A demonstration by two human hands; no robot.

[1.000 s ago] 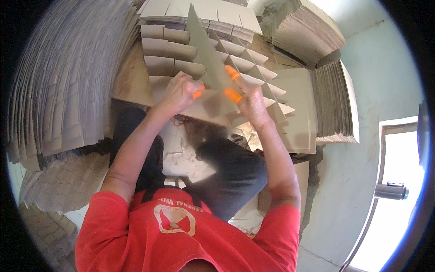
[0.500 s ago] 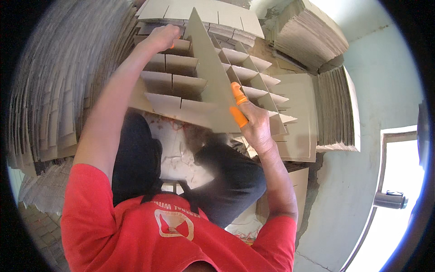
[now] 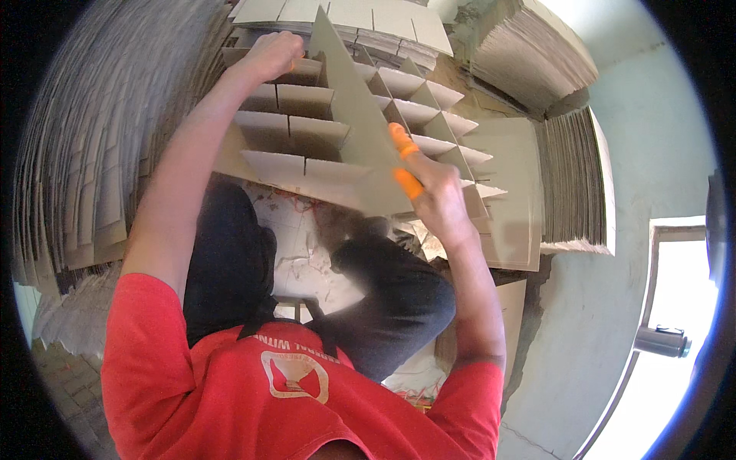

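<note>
In front of me is a grid of slotted cardboard dividers (image 3: 318, 134), its strips crossing on edge. One long, plain cardboard strip (image 3: 345, 107) stands upright among them, running from the far side toward me. My right hand (image 3: 441, 188), with orange covers on the thumb and a finger, is closed on the near part of this strip, along its right edge. Beyond the grid's far left part, my left hand (image 3: 276, 55) is curled into a closed grip beside the strip's far end. A bit of orange shows under its fingers; what they hold is hidden.
Tall cardboard stacks (image 3: 100, 130) line the left. Slotted sheets (image 3: 360, 19) lie piled behind the grid. More stacks (image 3: 579, 180) stand at the right by the pale wall (image 3: 636, 153). My dark-trousered legs (image 3: 391, 299) are bent below the grid.
The grid, the long strip and both hands sit slightly higher in the picture, though the surroundings have shifted a little too. Both hands keep much the same closed pose.
</note>
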